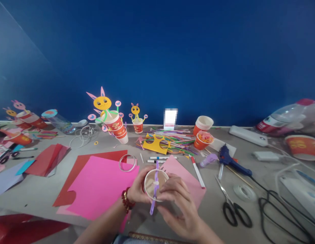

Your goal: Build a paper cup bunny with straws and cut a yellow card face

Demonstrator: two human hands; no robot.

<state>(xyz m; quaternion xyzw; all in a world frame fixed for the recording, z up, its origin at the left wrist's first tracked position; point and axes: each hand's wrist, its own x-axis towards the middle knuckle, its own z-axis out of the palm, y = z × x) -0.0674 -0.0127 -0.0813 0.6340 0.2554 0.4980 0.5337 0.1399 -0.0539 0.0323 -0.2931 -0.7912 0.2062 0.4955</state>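
Left fingers: wrapped around paper cup.
Right fingers: curled over paper cup; grip unclear.
Purple strip: across cup's mouth.

Wall: plain deep blue
Bottle: clear plastic, reddish cap, way over right
Scissors: black handles, just beside a tape roll
White cord: kinda messy coil, back left
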